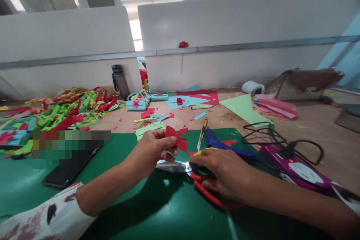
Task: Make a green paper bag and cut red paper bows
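Observation:
Between the thumb and fingertips of my left hand (153,148) is a red flower-shaped cutout (182,140) with slit petals, held up above the green mat (146,213). My right hand (227,174) is closed over the handles of a pair of scissors (206,191) with red loops. Their silver blades point left, below my left hand. Beyond my right hand lie a blue glue gun (222,142) and a yellow utility knife (202,135). Red scraps lie close to my right fingers.
A black phone (70,167) lies at the left. Behind it spreads a pile of coloured strips (81,108). A dark bottle (120,82), small blue bags (137,103) and coloured sheets (239,107) stand or lie further back. At right are a purple power strip (298,168), a black cable and a handbag (306,84).

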A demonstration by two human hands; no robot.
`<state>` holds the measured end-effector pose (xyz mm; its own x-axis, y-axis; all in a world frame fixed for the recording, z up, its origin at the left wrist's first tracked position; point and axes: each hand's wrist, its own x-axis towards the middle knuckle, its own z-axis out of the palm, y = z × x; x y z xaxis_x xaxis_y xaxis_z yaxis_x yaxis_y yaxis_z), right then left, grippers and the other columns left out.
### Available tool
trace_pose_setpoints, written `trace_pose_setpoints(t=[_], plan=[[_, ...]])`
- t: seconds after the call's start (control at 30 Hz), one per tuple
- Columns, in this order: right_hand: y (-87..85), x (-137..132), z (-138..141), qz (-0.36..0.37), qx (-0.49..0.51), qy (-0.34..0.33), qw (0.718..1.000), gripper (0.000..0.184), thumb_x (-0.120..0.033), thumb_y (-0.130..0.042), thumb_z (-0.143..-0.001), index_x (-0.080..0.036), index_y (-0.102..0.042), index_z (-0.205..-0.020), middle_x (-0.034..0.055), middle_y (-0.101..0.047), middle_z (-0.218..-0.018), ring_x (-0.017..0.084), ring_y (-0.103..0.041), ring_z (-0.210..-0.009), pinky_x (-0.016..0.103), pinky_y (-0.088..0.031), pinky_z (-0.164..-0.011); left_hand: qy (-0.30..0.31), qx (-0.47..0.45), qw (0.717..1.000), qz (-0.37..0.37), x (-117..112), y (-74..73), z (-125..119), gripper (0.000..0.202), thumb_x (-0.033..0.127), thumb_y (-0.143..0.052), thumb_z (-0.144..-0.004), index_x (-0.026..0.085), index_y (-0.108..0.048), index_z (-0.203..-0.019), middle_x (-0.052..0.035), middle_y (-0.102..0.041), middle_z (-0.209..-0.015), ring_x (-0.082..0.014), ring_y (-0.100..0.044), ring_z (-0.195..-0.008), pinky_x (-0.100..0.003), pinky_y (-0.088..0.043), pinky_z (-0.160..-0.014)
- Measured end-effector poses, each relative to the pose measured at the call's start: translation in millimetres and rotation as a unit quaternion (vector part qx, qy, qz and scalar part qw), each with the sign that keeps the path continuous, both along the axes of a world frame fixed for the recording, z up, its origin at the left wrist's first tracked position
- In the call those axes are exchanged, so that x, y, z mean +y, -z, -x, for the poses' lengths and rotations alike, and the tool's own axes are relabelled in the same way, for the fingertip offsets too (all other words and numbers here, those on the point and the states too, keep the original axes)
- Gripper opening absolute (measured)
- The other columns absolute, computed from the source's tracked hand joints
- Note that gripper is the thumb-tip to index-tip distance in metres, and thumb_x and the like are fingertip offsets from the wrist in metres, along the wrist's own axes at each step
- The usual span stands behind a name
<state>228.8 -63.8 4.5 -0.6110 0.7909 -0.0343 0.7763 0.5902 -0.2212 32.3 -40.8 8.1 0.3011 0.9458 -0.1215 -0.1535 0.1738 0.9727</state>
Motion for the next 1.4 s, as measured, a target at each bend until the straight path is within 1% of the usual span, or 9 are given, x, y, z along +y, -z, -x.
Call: trace_pose_setpoints(t=[0.07, 0.17, 0.27, 0.43, 0.57, 0.73, 0.93, 1.27, 1.4], plan=[[-6.7, 0.3, -1.1, 0.003, 0.037, 0.007, 0.999, 0.024, -0.018, -0.066, -0.068, -0.022, -0.068, -0.092, 0.0059, -0.067, -0.087, 0.022, -0.062, -0.078, 0.029, -0.042, -0.067, 0.000, 0.001, 1.000, 0.002, -1.6, 3.4, -2.6, 0.013, 0.021, -0.067, -0.070, 0.012, -0.058, -0.069, 0.0003, -0.055, -0.061, -0.0084, -0.051, -0.052, -0.020, -0.044, -0.046], [-17.8, 2.9, -3.6, 0.026, 0.174, 0.059, 0.983, 0.011, -0.026, -0.063, -0.075, -0.019, -0.069, -0.082, 0.0028, -0.066, -0.079, 0.017, -0.059, -0.072, 0.025, -0.041, -0.065, -0.005, -0.002, 1.000, 0.003, -2.7, 7.2, -5.8, 0.013, 0.020, -0.066, -0.070, 0.012, -0.057, -0.066, 0.0011, -0.053, -0.059, -0.0082, -0.050, -0.051, -0.019, -0.044, -0.045], [-22.9, 5.9, -2.1, 0.094, 0.283, 0.109, 0.948, 0.017, -0.032, -0.060, -0.078, -0.016, -0.064, -0.072, -0.0008, -0.062, -0.065, 0.011, -0.052, -0.058, 0.021, -0.037, -0.052, -0.004, -0.012, 1.000, 0.004, -4.3, 8.9, -9.1, 0.013, 0.021, -0.067, -0.070, 0.012, -0.058, -0.067, 0.0009, -0.054, -0.062, -0.0083, -0.050, -0.052, -0.020, -0.044, -0.046], [-17.9, 7.2, 5.0, 0.166, 0.352, 0.142, 0.910, 0.015, -0.027, -0.059, -0.075, -0.014, -0.060, -0.068, -0.0016, -0.054, -0.059, 0.008, -0.044, -0.052, 0.020, -0.032, -0.045, 0.007, -0.011, 1.000, 0.000, -9.2, 9.5, -14.1, 0.016, 0.023, -0.068, -0.069, 0.012, -0.058, -0.066, 0.0012, -0.053, -0.061, -0.0088, -0.051, -0.052, -0.022, -0.047, -0.046], [-15.6, 8.2, 6.2, 0.185, 0.371, 0.149, 0.898, 0.010, -0.020, -0.059, -0.073, -0.014, -0.058, -0.066, -0.0026, -0.052, -0.056, 0.007, -0.040, -0.050, 0.019, -0.029, -0.043, 0.019, -0.011, 1.000, 0.006, -12.2, 10.0, -16.3, 0.016, 0.024, -0.067, -0.071, 0.012, -0.058, -0.068, 0.0005, -0.054, -0.059, -0.0093, -0.052, -0.051, -0.024, -0.049, -0.050], [-14.1, 8.9, 5.3, 0.204, 0.386, 0.128, 0.891, 0.008, -0.019, -0.056, -0.073, -0.014, -0.059, -0.067, -0.0024, -0.053, -0.058, 0.007, -0.042, -0.051, 0.020, -0.030, -0.046, 0.021, -0.011, 1.000, 0.014, -13.2, 9.5, -18.0, 0.016, 0.024, -0.067, -0.071, 0.012, -0.058, -0.069, -0.0003, -0.056, -0.058, -0.0094, -0.053, -0.050, -0.022, -0.048, -0.049], [-11.5, 10.0, 3.6, 0.203, 0.378, 0.129, 0.894, 0.007, -0.018, -0.055, -0.072, -0.015, -0.057, -0.067, -0.0027, -0.053, -0.057, 0.008, -0.041, -0.050, 0.020, -0.030, -0.046, 0.023, 0.021, 0.999, 0.023, -12.2, 9.4, -18.6, 0.018, 0.027, -0.067, -0.071, 0.011, -0.058, -0.069, -0.0016, -0.058, -0.057, -0.0104, -0.055, -0.050, -0.021, -0.046, -0.049], [-12.7, 8.8, 4.3, 0.208, 0.367, 0.123, 0.898, 0.006, -0.017, -0.055, -0.072, -0.014, -0.058, -0.068, -0.0031, -0.052, -0.058, 0.008, -0.038, -0.050, 0.020, -0.029, -0.046, 0.029, 0.011, 0.999, 0.027, -11.4, 11.9, -16.7, 0.014, 0.023, -0.066, -0.071, 0.012, -0.058, -0.067, -0.0018, -0.058, -0.055, -0.0113, -0.056, -0.051, -0.021, -0.045, -0.049], [-16.8, 7.6, 5.5, 0.213, 0.353, 0.131, 0.902, 0.009, -0.019, -0.054, -0.074, -0.014, -0.058, -0.068, -0.0045, -0.048, -0.055, 0.007, -0.035, -0.047, 0.020, -0.026, -0.044, 0.020, -0.010, 0.999, 0.032, -12.0, 11.1, -16.8, 0.015, 0.023, -0.068, -0.069, 0.013, -0.057, -0.065, 0.0008, -0.056, -0.053, -0.0092, -0.052, -0.049, -0.027, -0.050, -0.055]])
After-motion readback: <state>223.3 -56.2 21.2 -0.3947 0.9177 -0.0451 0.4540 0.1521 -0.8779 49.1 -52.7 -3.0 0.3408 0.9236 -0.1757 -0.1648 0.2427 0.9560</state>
